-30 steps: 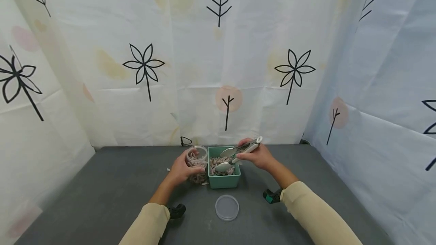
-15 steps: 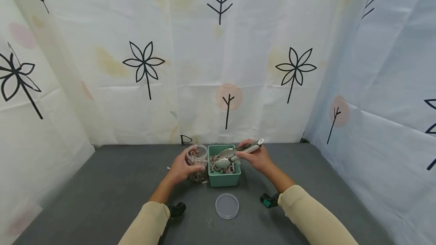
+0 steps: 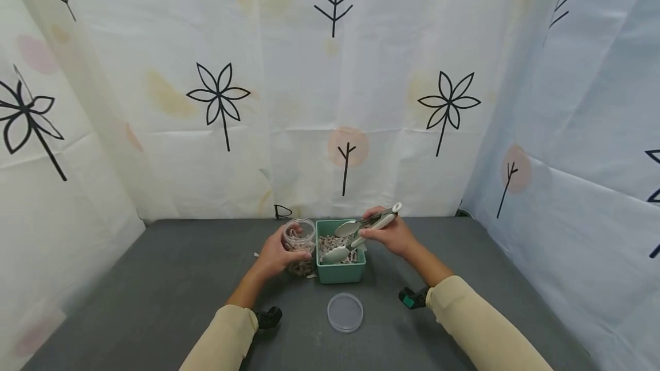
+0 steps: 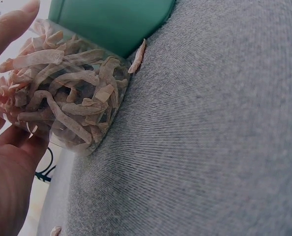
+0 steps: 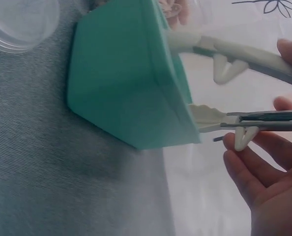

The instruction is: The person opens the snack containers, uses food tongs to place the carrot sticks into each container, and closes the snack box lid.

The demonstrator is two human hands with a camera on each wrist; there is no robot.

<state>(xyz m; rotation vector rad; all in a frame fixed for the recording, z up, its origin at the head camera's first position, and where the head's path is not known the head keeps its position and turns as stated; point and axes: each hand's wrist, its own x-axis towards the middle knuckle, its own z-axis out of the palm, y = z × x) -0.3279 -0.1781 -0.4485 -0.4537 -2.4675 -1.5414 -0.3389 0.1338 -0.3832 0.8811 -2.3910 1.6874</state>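
My left hand [image 3: 277, 253] grips a clear jar [image 4: 117, 101] standing at the left of a green bin [image 3: 341, 273]. Pale brown dried strips [image 4: 70, 105] fill much of the jar. Similar pieces [image 3: 330, 243] lie inside the bin. My right hand [image 3: 394, 238] holds a pair of white and grey tongs [image 3: 380, 223] by its arms, thumb on one arm and fingers at the other. The tong heads are spread apart over and in the bin; whether a piece lies between them cannot be made out.
A round clear lid [image 3: 345, 312] lies on the dark grey table [image 3: 170, 291], in front of the bin. One loose strip [image 4: 137, 56] lies on the table beside the jar. A patterned cloth [image 3: 289, 102] hangs behind and at both sides.
The tong heads were closer together half a second ago and are now wider apart. My right hand has shifted slightly. My left hand and the jar stay in place.
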